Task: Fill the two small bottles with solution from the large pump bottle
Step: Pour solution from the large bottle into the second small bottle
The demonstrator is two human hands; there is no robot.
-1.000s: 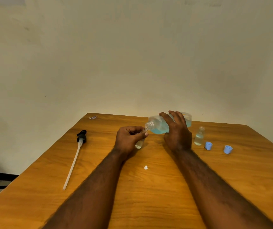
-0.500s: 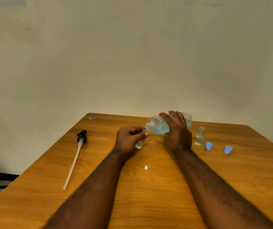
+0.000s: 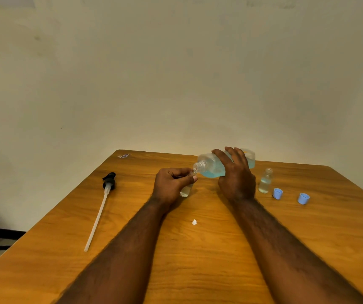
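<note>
My right hand (image 3: 236, 176) grips the large clear bottle (image 3: 211, 167) of blue solution, tipped on its side with its open neck pointing left. My left hand (image 3: 171, 185) pinches a small clear bottle (image 3: 186, 190) upright, its mouth right under the large bottle's neck; most of the small bottle is hidden by my fingers. A second small bottle (image 3: 265, 182) stands uncapped to the right, partly filled with clear liquid.
The wooden table (image 3: 198, 260) also bears the black pump head with its long white tube (image 3: 101, 207) at the left, two blue caps (image 3: 277, 193) (image 3: 303, 198) at the right, a white scrap (image 3: 194, 222) in the middle and a small sticker (image 3: 123, 156) at the far left corner.
</note>
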